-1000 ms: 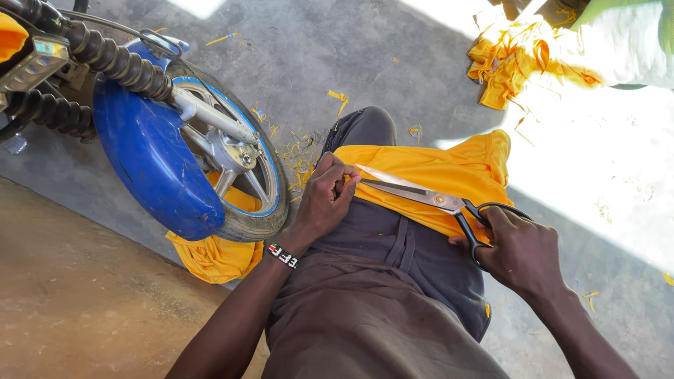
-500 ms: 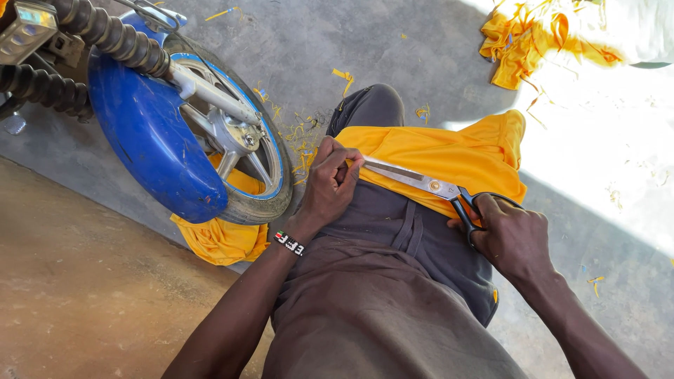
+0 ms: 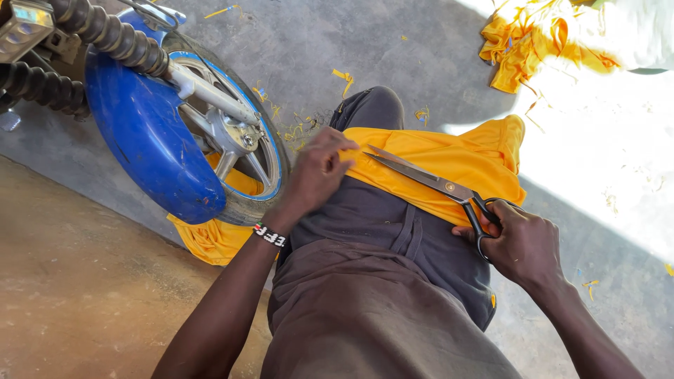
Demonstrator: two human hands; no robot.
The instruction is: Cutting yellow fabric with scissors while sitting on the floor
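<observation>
Head camera is looking down past a blue-fendered motorcycle wheel [image 3: 203, 147] standing just beside the person's lap, where a bright yellow knit cloth [image 3: 449, 168] is lying draped over dark grey trousers [image 3: 393, 231]. The long steel tailor's scissors [image 3: 428, 181] are resting on that cloth (blades look nearly closed). The right hand [image 3: 523, 245] is gripping the black handles; the left hand [image 3: 319, 172] is pinching the cloth's edge. The blades could be nicking trousers or fingers, I judge, if the cloth slackens.
</observation>
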